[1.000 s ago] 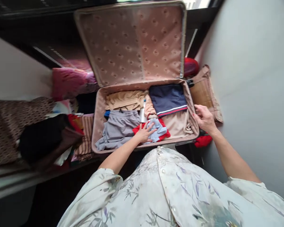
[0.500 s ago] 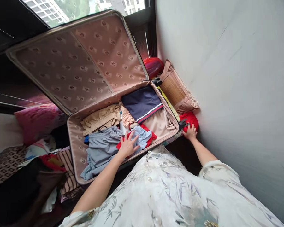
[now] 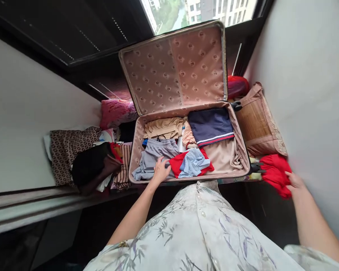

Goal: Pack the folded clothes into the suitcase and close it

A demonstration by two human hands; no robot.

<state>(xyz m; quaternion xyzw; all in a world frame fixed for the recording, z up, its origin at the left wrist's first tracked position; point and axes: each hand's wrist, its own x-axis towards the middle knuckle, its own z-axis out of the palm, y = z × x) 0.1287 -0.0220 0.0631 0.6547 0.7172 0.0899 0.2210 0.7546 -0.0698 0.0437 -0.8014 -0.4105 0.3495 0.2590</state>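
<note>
Holding a red garment (image 3: 274,174) beside the open suitcase (image 3: 139,130).
Right hand (image 3: 294,182) grips the red garment just outside the suitcase's right front corner; left hand (image 3: 160,170), fingers spread, rests on the grey shorts (image 3: 154,156) near its front edge.

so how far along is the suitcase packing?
Done: the open suitcase already holds folded clothes, among them a navy garment, tan garment and grey shorts.
In hand: the right hand grips a red garment outside the case; the left hand rests on the grey shorts.
Left: a clothes pile beside the case; the lid stands open.
</note>
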